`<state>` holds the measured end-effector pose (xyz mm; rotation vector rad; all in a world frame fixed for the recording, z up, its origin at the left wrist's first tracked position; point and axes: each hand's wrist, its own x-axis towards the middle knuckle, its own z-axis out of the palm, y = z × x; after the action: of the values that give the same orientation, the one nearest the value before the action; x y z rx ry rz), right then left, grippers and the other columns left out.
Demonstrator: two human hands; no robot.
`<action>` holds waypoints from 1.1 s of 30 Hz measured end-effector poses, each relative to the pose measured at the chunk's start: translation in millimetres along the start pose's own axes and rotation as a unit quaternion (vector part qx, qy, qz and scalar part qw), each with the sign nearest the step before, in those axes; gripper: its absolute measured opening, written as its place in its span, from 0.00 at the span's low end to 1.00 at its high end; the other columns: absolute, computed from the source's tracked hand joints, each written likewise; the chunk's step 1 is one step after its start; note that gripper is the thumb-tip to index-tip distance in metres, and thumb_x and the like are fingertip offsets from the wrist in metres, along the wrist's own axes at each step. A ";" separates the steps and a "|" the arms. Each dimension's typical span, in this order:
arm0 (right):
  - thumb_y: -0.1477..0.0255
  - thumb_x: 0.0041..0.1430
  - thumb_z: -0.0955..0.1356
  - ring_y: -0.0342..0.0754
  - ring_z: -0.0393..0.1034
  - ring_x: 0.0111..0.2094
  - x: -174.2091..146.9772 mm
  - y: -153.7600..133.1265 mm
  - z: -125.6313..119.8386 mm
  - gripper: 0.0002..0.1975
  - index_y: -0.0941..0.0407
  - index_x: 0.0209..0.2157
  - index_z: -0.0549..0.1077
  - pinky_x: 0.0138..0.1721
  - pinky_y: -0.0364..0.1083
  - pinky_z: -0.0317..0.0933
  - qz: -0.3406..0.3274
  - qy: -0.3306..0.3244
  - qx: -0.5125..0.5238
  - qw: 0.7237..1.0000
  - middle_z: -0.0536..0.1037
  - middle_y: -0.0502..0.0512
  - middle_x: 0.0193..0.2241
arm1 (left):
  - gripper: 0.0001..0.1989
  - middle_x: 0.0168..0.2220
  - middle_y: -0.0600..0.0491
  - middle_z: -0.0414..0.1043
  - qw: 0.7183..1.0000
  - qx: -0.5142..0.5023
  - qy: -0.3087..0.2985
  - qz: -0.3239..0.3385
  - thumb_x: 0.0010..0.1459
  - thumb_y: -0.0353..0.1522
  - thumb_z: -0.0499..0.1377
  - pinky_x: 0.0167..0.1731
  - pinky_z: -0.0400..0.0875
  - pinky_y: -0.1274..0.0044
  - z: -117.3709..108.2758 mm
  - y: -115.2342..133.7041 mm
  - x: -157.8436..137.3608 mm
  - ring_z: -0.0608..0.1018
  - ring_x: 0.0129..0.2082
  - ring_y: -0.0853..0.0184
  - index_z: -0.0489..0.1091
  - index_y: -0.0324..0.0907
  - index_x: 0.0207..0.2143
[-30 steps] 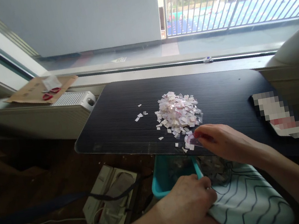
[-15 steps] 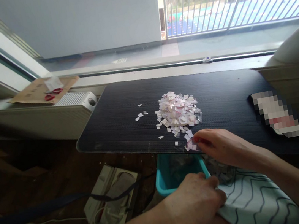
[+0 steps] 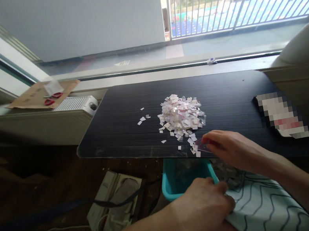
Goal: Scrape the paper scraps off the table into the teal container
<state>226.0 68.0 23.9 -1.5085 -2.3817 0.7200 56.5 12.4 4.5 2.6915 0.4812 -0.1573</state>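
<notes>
A heap of small white and pinkish paper squares (image 3: 180, 115) lies on the dark table (image 3: 118, 114). At the table's front edge my right hand (image 3: 228, 146) pinches a small clear, pink-tinted plastic piece (image 3: 203, 145), which looks like a little bag. Several loose squares lie beside its left end. Below the edge, my left hand (image 3: 203, 206) rests by the right rim of a teal bin (image 3: 171, 197). Its fingers curl down near a pale green cloth with dark wavy lines (image 3: 267, 199); what they grip is hidden.
A phone-like object (image 3: 281, 115), blurred out, lies at the table's right. Scissors with red handles (image 3: 52, 98) sit on a brown envelope (image 3: 31, 96) on the sill. An open box with a device (image 3: 116, 202) is on the floor, with a dark strap (image 3: 69, 207) across it.
My right hand has shifted slightly right relative to the heap, drawing the clear plastic piece off the loose squares at the table edge. My left hand has barely moved.
</notes>
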 end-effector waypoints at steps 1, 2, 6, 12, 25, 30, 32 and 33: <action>0.73 0.64 0.61 0.48 0.73 0.36 1.3 1.5 0.2 0.11 0.56 0.42 0.74 0.37 0.44 0.62 0.008 0.007 -0.009 1.000 0.78 0.55 0.39 | 0.25 0.37 0.49 0.71 1.000 0.001 -0.003 -0.001 0.60 0.54 0.55 0.23 0.64 0.71 -0.6 0.1 0.0 0.74 0.30 0.60 0.73 0.40 0.34; 0.73 0.64 0.61 0.49 0.73 0.36 2.2 2.7 0.5 0.11 0.56 0.42 0.74 0.37 0.44 0.62 0.013 0.008 -0.015 1.000 0.78 0.55 0.39 | 0.25 0.37 0.49 0.71 1.000 0.000 -0.007 -0.003 0.59 0.54 0.55 0.23 0.64 0.71 -1.1 0.1 0.1 0.74 0.29 0.60 0.73 0.40 0.34; 0.74 0.64 0.61 0.48 0.72 0.36 1.6 2.9 1.6 0.10 0.56 0.41 0.74 0.37 0.44 0.62 -0.014 -0.034 0.008 0.999 0.78 0.54 0.38 | 0.24 0.37 0.49 0.72 1.000 -0.004 -0.011 -0.003 0.59 0.53 0.56 0.22 0.65 0.71 -1.9 -1.3 0.7 0.74 0.30 0.59 0.73 0.40 0.34; 0.73 0.65 0.61 0.48 0.72 0.37 1.8 5.4 0.8 0.10 0.56 0.41 0.73 0.37 0.44 0.62 0.006 -0.003 0.001 1.000 0.77 0.55 0.40 | 0.25 0.36 0.49 0.72 1.000 -0.003 0.001 -0.003 0.60 0.53 0.55 0.22 0.65 0.71 -0.7 -2.0 0.4 0.75 0.29 0.59 0.74 0.40 0.34; 0.72 0.65 0.61 0.50 0.72 0.38 15.2 7.0 0.1 0.11 0.56 0.43 0.74 0.38 0.45 0.61 -0.008 -0.002 -0.022 1.000 0.77 0.56 0.40 | 0.25 0.36 0.49 0.71 1.000 -0.008 -0.012 -0.003 0.59 0.53 0.56 0.23 0.66 0.71 -2.4 -2.8 0.8 0.74 0.29 0.59 0.73 0.40 0.34; 0.73 0.65 0.61 0.49 0.73 0.37 13.9 7.8 0.0 0.11 0.55 0.43 0.74 0.37 0.44 0.61 -0.017 -0.021 -0.020 0.999 0.78 0.55 0.39 | 0.25 0.36 0.49 0.71 1.000 -0.007 -0.003 0.001 0.59 0.53 0.56 0.22 0.65 0.71 -1.4 -3.0 0.2 0.74 0.30 0.59 0.73 0.40 0.34; 0.73 0.65 0.61 0.49 0.73 0.37 14.6 7.0 -0.6 0.12 0.56 0.43 0.74 0.37 0.45 0.61 -0.009 -0.008 -0.020 1.000 0.77 0.55 0.40 | 0.25 0.35 0.48 0.71 1.000 -0.010 -0.003 0.003 0.59 0.53 0.56 0.23 0.65 0.71 -1.7 -3.1 0.2 0.74 0.30 0.59 0.73 0.40 0.34; 0.73 0.65 0.61 0.49 0.72 0.37 14.9 6.2 -0.5 0.12 0.56 0.43 0.74 0.37 0.45 0.61 -0.008 -0.007 -0.019 1.000 0.77 0.55 0.40 | 0.25 0.35 0.48 0.71 1.000 -0.011 -0.004 0.002 0.59 0.53 0.56 0.23 0.65 0.71 -1.9 -3.1 0.1 0.74 0.29 0.59 0.73 0.40 0.34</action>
<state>224.5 83.6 20.1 -1.5032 -2.4267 0.6881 55.6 15.9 5.1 2.6683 0.4717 -0.1616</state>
